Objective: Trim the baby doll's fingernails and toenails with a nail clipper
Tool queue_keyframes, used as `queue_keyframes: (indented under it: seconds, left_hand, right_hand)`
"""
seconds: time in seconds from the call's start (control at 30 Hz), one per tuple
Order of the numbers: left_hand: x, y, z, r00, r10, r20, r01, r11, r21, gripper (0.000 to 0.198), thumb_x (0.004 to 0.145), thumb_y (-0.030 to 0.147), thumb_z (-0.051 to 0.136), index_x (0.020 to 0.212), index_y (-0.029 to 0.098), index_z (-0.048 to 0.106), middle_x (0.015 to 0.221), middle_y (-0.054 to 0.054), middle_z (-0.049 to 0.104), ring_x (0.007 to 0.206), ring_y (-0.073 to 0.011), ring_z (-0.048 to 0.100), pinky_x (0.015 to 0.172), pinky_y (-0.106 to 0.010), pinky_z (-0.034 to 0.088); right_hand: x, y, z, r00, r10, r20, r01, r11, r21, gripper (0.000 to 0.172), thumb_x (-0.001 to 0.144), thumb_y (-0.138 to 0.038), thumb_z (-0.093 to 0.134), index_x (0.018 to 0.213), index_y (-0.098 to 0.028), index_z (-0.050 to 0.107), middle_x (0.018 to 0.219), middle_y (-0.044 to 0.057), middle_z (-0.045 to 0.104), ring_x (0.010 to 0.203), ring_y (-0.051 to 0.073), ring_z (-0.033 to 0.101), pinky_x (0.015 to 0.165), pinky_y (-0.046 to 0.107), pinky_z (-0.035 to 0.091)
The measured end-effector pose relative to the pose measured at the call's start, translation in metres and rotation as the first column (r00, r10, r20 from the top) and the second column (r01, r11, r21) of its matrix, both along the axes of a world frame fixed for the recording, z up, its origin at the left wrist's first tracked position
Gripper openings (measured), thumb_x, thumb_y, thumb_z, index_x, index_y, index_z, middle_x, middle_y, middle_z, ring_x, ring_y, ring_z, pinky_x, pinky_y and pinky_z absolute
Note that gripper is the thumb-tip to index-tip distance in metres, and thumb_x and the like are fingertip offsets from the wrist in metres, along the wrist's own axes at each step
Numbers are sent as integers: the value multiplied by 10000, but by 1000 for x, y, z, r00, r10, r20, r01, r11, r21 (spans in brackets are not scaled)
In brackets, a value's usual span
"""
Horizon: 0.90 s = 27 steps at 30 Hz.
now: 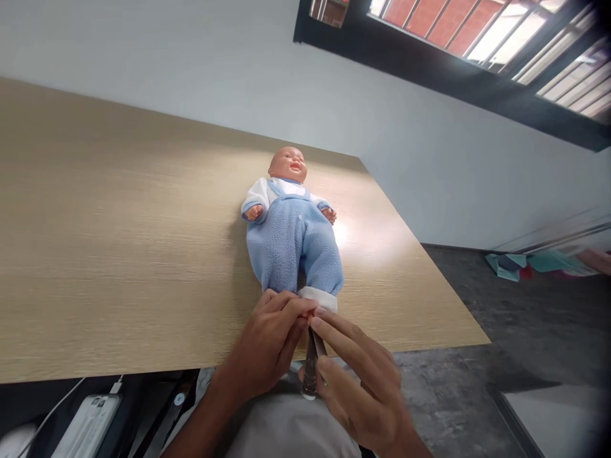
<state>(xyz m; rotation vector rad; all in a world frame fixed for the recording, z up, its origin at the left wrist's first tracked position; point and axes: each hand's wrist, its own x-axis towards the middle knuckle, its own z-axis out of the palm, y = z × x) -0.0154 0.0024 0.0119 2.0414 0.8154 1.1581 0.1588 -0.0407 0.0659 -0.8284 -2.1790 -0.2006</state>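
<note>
A baby doll (292, 238) in a blue fleece romper with white sleeves lies on its back on the wooden table (119, 254), feet toward me. My left hand (270, 346) is closed around the doll's foot at the table's near edge. My right hand (356, 375) grips a slim metal tool (312, 366), which looks like nail clippers, with its tip held at the doll's foot between my fingers. The foot itself is mostly hidden by both hands.
A white wall stands behind the table, with a dark-framed window (477, 57) at the upper right. A white power adapter with cable (90, 423) lies below the table's front edge. Coloured folded paper (525, 264) lies on the grey floor at right.
</note>
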Motion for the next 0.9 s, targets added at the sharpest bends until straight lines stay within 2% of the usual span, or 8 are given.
queue_keyframes:
  seconds: [0.33, 0.47, 0.6, 0.73, 0.83, 0.9]
  left_hand:
    - [0, 1, -2, 1000, -7, 4, 7, 1000, -2, 263, 1100, 211, 380, 1280, 236, 570, 1069, -57, 695, 910, -224, 576, 848, -363, 420]
    - [0, 1, -1, 1000, -9, 5, 9, 1000, -15, 238, 1084, 197, 423, 1259, 255, 575, 1062, -38, 700, 903, -219, 586, 841, -366, 420]
    - [0, 1, 1, 1000, -3, 4, 3, 1000, -14, 218, 1049, 154, 464, 1201, 252, 585, 1064, -30, 707, 897, -213, 602, 823, -361, 432]
    - [-1, 0, 1, 1000, -3, -3, 3, 999, -43, 263, 1026, 139, 483, 1238, 260, 578, 1103, -33, 707, 943, -220, 611, 843, -353, 455]
    - [-2, -1, 1, 1000, -8, 15, 9, 998, -65, 287, 1034, 151, 475, 1280, 267, 567, 1138, -32, 707, 993, -223, 613, 870, -347, 455]
    - [-2, -1, 2, 999, -19, 26, 21, 996, -90, 271, 1064, 177, 426, 1278, 256, 572, 1142, -38, 707, 988, -221, 609, 882, -349, 445]
  right_hand:
    - [-8, 4, 5, 997, -26, 79, 17, 994, 105, 174, 951, -74, 582, 1011, -179, 707, 977, 142, 807, 1083, 324, 781, 834, 436, 699]
    - [-11, 3, 10, 992, -54, 114, 45, 996, 83, 267, 969, -66, 498, 1071, -200, 704, 975, 123, 805, 1049, 316, 787, 798, 428, 701]
    - [-12, 2, 14, 981, -80, 178, 64, 994, 91, 288, 1023, -135, 434, 1090, -222, 700, 957, 93, 805, 1034, 301, 787, 767, 378, 694]
    - [-13, 5, 16, 978, -91, 188, 69, 990, 121, 269, 1009, -116, 447, 1101, -196, 686, 956, 84, 809, 982, 288, 793, 758, 349, 680]
    - [-10, 9, 18, 985, -49, 166, 35, 996, 83, 266, 1012, -109, 441, 1139, -172, 666, 959, 94, 802, 987, 288, 789, 780, 356, 671]
    - [-6, 14, 20, 997, -35, 74, 38, 998, -45, 198, 1047, -194, 482, 1175, -169, 630, 968, 89, 796, 929, 258, 791, 773, 334, 666]
